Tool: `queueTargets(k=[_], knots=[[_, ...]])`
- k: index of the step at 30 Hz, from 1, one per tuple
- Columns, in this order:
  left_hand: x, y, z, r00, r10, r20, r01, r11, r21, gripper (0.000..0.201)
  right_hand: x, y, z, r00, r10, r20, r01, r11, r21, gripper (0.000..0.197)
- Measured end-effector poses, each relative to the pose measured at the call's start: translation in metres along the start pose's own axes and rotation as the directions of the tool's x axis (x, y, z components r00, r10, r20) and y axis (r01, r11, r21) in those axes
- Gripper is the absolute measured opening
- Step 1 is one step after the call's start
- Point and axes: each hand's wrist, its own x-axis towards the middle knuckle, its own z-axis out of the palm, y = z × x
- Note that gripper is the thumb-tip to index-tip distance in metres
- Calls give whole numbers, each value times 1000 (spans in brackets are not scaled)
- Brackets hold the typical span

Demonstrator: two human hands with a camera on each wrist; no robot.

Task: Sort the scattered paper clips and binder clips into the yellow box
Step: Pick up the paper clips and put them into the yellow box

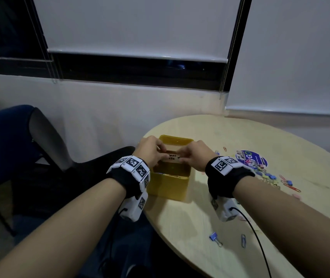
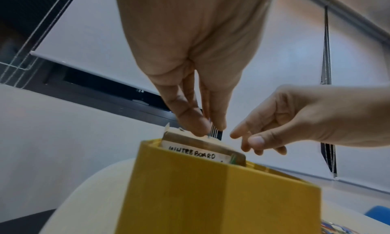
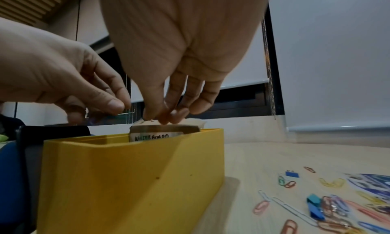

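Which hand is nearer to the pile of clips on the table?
Right. The right hand is over the yellow box, beside the clip pile; the left hand is beyond it.

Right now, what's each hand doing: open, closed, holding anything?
Left hand: pinching the top edge of the labelled card standing in the yellow box.
Right hand: pinching the same card's top edge.

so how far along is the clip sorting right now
Barely started. Both hands, left hand and right hand, are at a labelled card standing in the yellow box. Nearly all the clips remain scattered on the table, including a blue binder clip near the front edge.
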Motion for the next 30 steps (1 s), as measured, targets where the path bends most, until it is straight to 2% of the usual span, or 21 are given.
queueTargets(k=[2, 7, 10, 16, 20, 24, 27, 30], knots=[[3, -5, 1, 1000, 10, -6, -10, 1000, -13, 18, 4, 0, 5, 1000, 6, -11, -5, 1000, 12, 32], [5, -3, 12, 999, 26, -30, -25, 1000, 14, 21, 4, 12, 9, 999, 47, -19, -47, 999, 1, 34], [2, 12, 20, 998, 51, -32, -51, 998, 29, 20, -5, 22, 6, 998, 63, -20, -63, 998, -12, 33], [-11, 51, 43, 989, 136, -49, -130, 985, 111, 23, -38, 42, -10, 991, 57, -124, -56, 998, 8, 35], [-18, 72, 64, 985, 172, 35, -175, 978, 117, 21, -68, 66, -19, 988, 112, -107, -114, 993, -17, 34], [-30, 90, 92, 968, 207, 143, -226, 965, 136, 20, -105, 92, -22, 989, 148, -31, -149, 988, -45, 29], [-40, 99, 117, 938, 226, 263, -272, 950, 153, 17, -128, 112, -21, 974, 208, 86, -204, 977, -56, 26], [-49, 107, 142, 873, 250, 419, -364, 906, 218, 19, -145, 132, -16, 922, 291, 255, -271, 956, -112, 26]])
